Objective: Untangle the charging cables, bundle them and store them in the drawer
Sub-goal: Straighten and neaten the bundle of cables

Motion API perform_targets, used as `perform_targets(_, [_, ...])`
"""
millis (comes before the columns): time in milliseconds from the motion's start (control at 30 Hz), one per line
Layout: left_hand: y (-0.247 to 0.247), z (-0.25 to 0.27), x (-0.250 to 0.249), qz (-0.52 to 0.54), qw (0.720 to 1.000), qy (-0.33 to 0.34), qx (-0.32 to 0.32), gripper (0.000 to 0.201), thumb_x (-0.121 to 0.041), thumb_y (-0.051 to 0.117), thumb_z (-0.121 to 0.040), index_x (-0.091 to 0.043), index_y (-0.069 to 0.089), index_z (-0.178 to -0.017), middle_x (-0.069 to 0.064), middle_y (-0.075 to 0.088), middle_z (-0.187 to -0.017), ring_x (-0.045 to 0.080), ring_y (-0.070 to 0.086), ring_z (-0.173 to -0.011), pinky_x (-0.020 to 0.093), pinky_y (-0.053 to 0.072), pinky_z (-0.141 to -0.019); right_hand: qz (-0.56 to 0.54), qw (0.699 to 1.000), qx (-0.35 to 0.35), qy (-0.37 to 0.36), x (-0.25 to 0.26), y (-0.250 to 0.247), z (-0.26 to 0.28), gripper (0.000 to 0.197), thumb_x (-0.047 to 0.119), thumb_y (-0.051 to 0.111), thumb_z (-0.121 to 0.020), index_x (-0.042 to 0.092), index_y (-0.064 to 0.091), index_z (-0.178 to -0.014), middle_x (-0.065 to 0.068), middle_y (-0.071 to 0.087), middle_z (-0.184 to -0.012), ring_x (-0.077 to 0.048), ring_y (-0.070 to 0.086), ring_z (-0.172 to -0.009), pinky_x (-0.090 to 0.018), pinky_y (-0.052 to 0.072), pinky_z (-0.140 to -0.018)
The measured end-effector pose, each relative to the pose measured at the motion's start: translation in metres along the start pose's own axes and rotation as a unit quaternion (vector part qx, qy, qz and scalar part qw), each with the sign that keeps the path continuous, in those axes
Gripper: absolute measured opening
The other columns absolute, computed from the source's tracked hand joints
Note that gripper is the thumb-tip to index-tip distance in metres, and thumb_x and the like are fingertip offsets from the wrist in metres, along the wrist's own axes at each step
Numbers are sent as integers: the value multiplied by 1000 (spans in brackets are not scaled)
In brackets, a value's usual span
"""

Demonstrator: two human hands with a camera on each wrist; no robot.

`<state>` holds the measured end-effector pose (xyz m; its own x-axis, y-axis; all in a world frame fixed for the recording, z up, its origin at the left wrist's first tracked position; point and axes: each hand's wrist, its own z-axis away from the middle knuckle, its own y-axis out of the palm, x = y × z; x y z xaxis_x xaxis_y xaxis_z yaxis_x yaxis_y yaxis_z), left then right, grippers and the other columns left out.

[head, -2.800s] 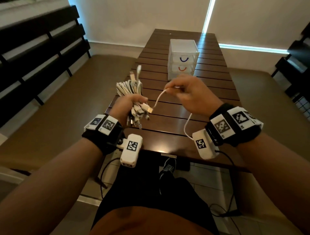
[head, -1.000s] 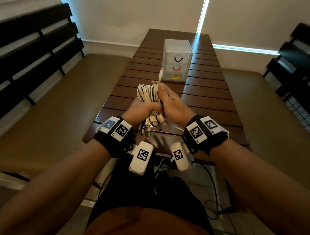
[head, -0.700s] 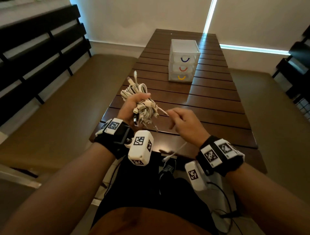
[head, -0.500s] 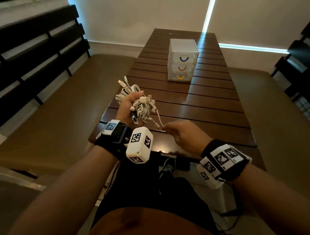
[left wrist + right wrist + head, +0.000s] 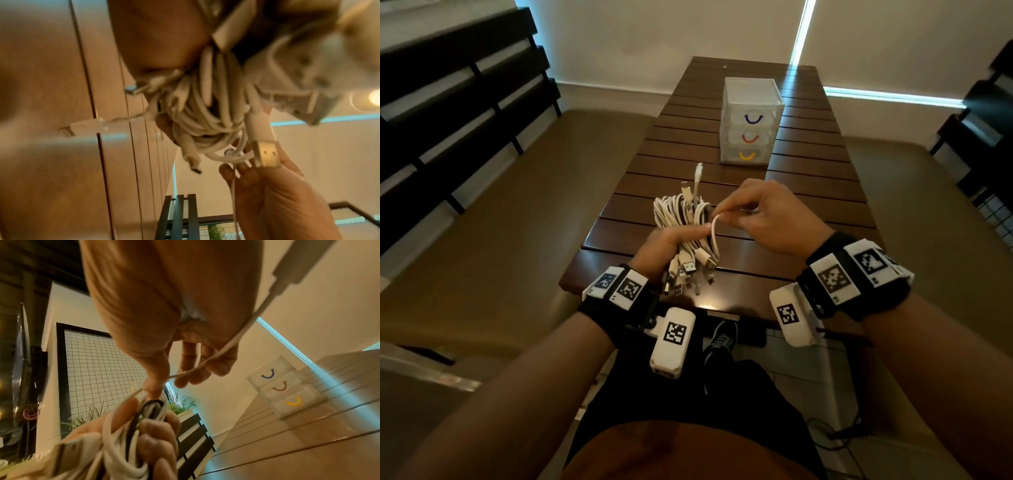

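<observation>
**Wrapping the loose cable round the bundle**

The left hand (image 5: 659, 245) is closed in a fist round the bundle of white charging cables (image 5: 681, 214), plugs hanging below its grip, loops rising above. Just to its right, the right hand (image 5: 763, 219) pinches one loose cable (image 5: 714, 233) between thumb and fingertips, drawn taut over the bundle. Beyond both hands, well apart on the table (image 5: 808, 192), stands the closed drawer unit (image 5: 751, 123). Bundling seems under way; next likely another turn, kept tight.
</observation>
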<state>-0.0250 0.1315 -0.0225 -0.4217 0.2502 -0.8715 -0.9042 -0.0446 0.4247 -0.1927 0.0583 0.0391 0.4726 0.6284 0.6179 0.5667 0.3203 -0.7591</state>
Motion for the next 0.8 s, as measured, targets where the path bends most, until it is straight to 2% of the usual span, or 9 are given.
perform_targets(67, [0, -1, 6, 39, 999, -23, 9, 35, -27, 76, -72, -4, 66, -98, 15, 64, -74, 24, 64, -60, 34, 53, -58, 6, 1000, 8, 3, 2, 3, 1, 14, 22, 72, -84, 24, 76, -97, 3, 61, -95, -8, 56, -89, -21, 45, -81])
perform_targets(200, [3, -4, 11, 71, 997, -13, -7, 64, -30, 87, -63, -5, 58, -114, 13, 60, -80, 24, 64, -64, 36, 55, -62, 40, 999, 1, -9, 4, 7, 1, 11, 24, 73, -83, 22, 76, -93, 4, 60, -92, -10, 57, -87, -27, 50, -82])
perform_targets(267, [7, -1, 7, 43, 999, -9, -3, 57, -24, 83, -67, -4, 59, -114, 13, 62, -76, 23, 64, -60, 35, 56, -60, 53, 998, -16, -12, 5, 11, 1, 8, 23, 72, -83, 20, 76, -90, 6, 61, -89, -8, 57, -85, -28, 50, -81])
perform_targets(367, [14, 4, -1, -31, 999, 24, -23, 21, -1, 66, -79, 1, 60, -99, 12, 63, -68, 19, 64, -51, 30, 55, -51, -24, 997, -77, 9, 4, 13, 2, 16, 25, 80, -74, 18, 73, -87, 11, 66, -79, -2, 63, -74, -20, 53, -72])
perform_targets(467, [16, 3, -3, -79, 995, 48, -39, 18, 8, 62, -79, 1, 60, -96, 14, 61, -70, 19, 63, -52, 30, 56, -53, -78, 988, -123, 43, 0, 12, 2, 33, 35, 84, -67, 20, 70, -92, 6, 68, -80, -4, 64, -74, -19, 53, -68])
perform_targets(600, [15, -1, -8, -65, 997, 28, -23, 31, 3, 66, -76, 4, 59, -106, 18, 62, -75, 23, 64, -55, 33, 56, -56, -66, 993, -66, 76, -11, 13, 0, 23, 43, 71, -81, 20, 66, -84, 7, 59, -75, -2, 52, -67, -19, 41, -61])
perform_targets(667, [14, -12, -7, -48, 999, 12, -19, 52, -5, 73, -67, 9, 57, -115, 21, 62, -79, 28, 63, -60, 37, 53, -62, -66, 993, -55, 86, -18, 19, -4, 24, 42, 61, -89, 18, 57, -85, 1, 51, -87, -1, 43, -70, -15, 36, -62])
perform_targets(733, [16, -23, -5, -37, 999, -12, -13, 65, -12, 77, -61, 10, 56, -118, 25, 60, -88, 32, 60, -69, 42, 49, -73, -129, 985, -39, 112, -22, 27, -7, 21, 36, 47, -99, 15, 47, -100, -3, 45, -101, -1, 42, -80, -12, 37, -69])
perform_targets(800, [20, -37, -1, -51, 999, -16, -14, 56, -9, 74, -62, 11, 59, -112, 23, 61, -90, 31, 60, -73, 42, 48, -77, -241, 959, -5, 152, -24, 34, -11, 30, 38, 32, -103, 17, 37, -124, 5, 49, -103, 2, 49, -87, -13, 40, -74])
